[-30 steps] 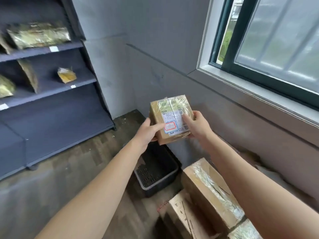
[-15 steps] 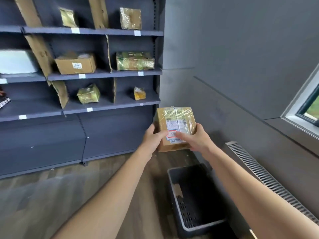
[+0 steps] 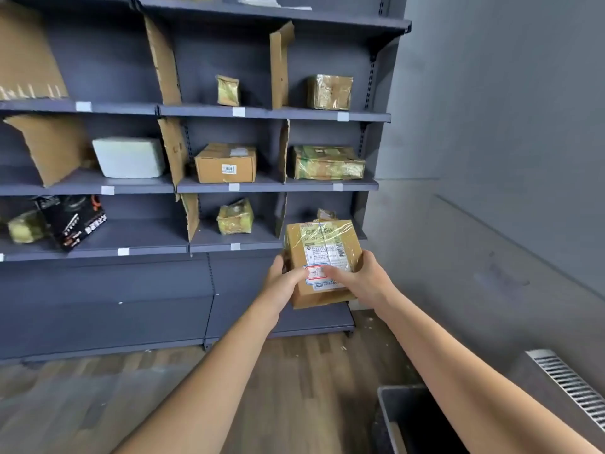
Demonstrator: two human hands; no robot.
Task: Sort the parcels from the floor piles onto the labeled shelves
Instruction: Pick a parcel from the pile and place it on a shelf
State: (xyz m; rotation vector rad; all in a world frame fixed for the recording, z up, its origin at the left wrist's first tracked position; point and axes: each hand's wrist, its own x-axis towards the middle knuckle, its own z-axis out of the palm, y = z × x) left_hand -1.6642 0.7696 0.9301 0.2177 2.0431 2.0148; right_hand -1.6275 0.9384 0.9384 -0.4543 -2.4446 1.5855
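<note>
I hold a small brown cardboard parcel (image 3: 322,260) wrapped in clear tape, its white shipping label facing me. My left hand (image 3: 284,283) grips its left side with the thumb on the label. My right hand (image 3: 363,280) grips the right side, thumb also on the label. The parcel is in front of the dark grey shelf unit (image 3: 275,113), level with its lowest labeled shelf at the right end. White label tags (image 3: 238,112) sit on the shelf edges. Cardboard dividers (image 3: 280,65) split the shelves into bays.
Parcels lie in several bays: a brown box (image 3: 226,163), a taped green-gold box (image 3: 327,162), a white packet (image 3: 129,157), a black package (image 3: 73,221). A dark plastic bin (image 3: 409,421) stands on the wood floor at lower right. A floor vent grille (image 3: 569,385) runs along the right wall.
The view has swung left from the window and floor pile to face the shelves, which are now closer. Both hands keep the same grip on the parcel.
</note>
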